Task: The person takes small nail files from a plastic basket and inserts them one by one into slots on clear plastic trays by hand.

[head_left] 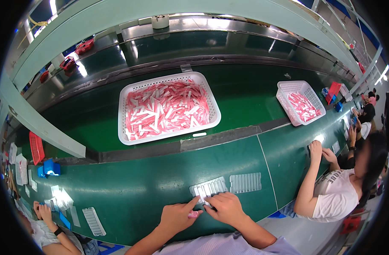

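Observation:
Just in front of me lies a clear ribbed plastic tray (pixel 214 185) with slots, some holding white strips. My left hand (pixel 176 216) is at its near left edge, the index finger stretched onto the tray. Small pink-and-white plastic pieces (pixel 195 214) poke out from the curled fingers of that hand. At the tray's near right side, my right hand (pixel 227 207) has its fingers bent and its thumb close to the index finger. Whatever lies between those fingertips is hidden. A second clear ribbed tray (pixel 245 182) rests beside the first, on the right.
A large white basket (pixel 216 120) full of pink and white pieces stands beyond a dark ledge (pixel 220 138); a smaller such basket (pixel 281 100) is at right. Co-workers sit at right (pixel 337 193) and left (pixel 60 238). Another ribbed tray (pixel 93 221) lies left. A pale beam (pixel 45 123) slants overhead.

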Tool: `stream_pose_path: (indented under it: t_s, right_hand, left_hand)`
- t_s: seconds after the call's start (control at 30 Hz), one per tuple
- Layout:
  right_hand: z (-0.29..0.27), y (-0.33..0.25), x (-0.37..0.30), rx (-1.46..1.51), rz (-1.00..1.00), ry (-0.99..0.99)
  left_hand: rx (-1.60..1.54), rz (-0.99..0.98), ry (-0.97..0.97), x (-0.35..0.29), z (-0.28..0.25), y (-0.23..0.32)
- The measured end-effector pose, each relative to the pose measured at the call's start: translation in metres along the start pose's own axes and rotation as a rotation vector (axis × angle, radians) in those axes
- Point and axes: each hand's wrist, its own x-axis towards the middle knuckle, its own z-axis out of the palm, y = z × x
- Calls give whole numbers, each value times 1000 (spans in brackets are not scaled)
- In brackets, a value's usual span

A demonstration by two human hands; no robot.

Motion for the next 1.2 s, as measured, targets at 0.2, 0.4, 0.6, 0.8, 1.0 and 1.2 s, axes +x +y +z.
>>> stream_pose_path:
  t_s: [0.2,0.4,0.6,0.8,1.0,1.2]
  right_hand:
    - [-22,-27,12,-214,117,-323]
    - [-21,-21,5,-174,87,-265]
    - [-23,-29,7,-222,128,-310]
    - [-19,-24,5,-158,184,-204]
    - [-24,-24,7,-206,129,-355]
    - [-14,-29,12,-234,199,-309]
  left_hand:
    - [36,-46,-58,-1,-6,7]
    - [33,-35,-57,-5,-1,4]
    - [33,-47,-81,-5,-5,7]
    - [37,-30,-93,-5,-7,6]
    - [38,-25,-86,-8,-5,4]
    - [19,-24,-96,-6,-5,4]
